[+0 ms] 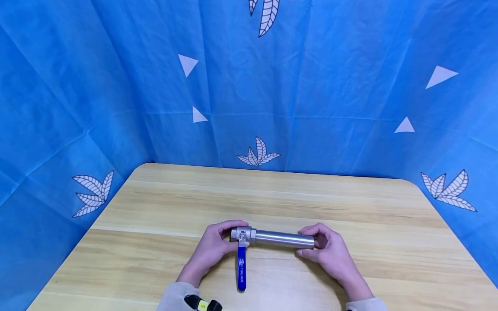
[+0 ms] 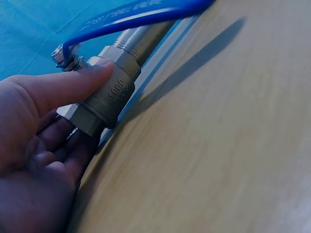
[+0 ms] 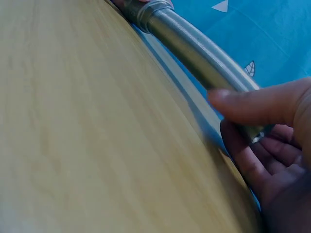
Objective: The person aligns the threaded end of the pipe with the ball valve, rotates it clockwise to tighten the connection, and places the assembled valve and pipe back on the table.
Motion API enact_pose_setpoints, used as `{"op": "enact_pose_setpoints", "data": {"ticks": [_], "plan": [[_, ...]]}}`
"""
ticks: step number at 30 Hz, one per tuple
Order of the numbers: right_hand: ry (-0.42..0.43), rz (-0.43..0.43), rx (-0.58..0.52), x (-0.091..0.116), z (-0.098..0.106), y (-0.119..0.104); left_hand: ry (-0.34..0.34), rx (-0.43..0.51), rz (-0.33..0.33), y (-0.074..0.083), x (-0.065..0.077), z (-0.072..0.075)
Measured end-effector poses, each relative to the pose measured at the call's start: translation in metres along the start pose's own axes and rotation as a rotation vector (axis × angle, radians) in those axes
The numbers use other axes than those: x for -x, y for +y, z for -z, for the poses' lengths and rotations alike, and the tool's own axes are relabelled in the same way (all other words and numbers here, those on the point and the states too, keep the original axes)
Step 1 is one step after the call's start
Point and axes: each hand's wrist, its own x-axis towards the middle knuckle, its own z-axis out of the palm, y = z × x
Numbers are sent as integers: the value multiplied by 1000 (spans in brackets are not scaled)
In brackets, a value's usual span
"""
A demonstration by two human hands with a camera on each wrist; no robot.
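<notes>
A steel ball valve point(image 1: 244, 235) with a blue lever handle point(image 1: 241, 268) is joined to a smooth metal pipe point(image 1: 282, 239). My left hand point(image 1: 212, 247) grips the valve body, thumb on the near side and fingers round the far side. In the left wrist view, the thumb point(image 2: 82, 82) presses on the valve body point(image 2: 109, 92), which bears the raised number 1000. The lever points toward me in the head view. At the pipe's right end, my right hand point(image 1: 326, 250) pinches it between thumb and fingers. The right wrist view shows that thumb point(image 3: 257, 104) lying across the pipe point(image 3: 204, 48).
The wood-grain table point(image 1: 179, 203) lies under both hands, its far corners rounded. A blue curtain point(image 1: 249, 86) with white leaf and triangle prints hangs behind it and at both sides. A dark strap with a yellow label point(image 1: 202, 305) is round the left wrist.
</notes>
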Motion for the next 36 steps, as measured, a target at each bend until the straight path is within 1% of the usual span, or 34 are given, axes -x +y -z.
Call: {"op": "enact_pose_setpoints", "data": {"ticks": [3,9,13,18,24,28,36], "plan": [[3,16,-12,0,-1,-2,1,-7,7,0,0,0],[59,-32,-15,0,-2,-4,-8,6,6,-1,0,0],[93,-46,-25,-1,-2,-3,-10,8,4,-1,0,0],[104,-49,-32,0,-2,-2,-3,5,14,0,0,0],[110,-75,-62,1,-2,-3,-3,15,13,1,1,1],[113,-90,-54,0,-3,-3,1,14,2,0,1,0],[110,-100,-21,0,-3,-3,30,-9,-14,1,2,-1]]}}
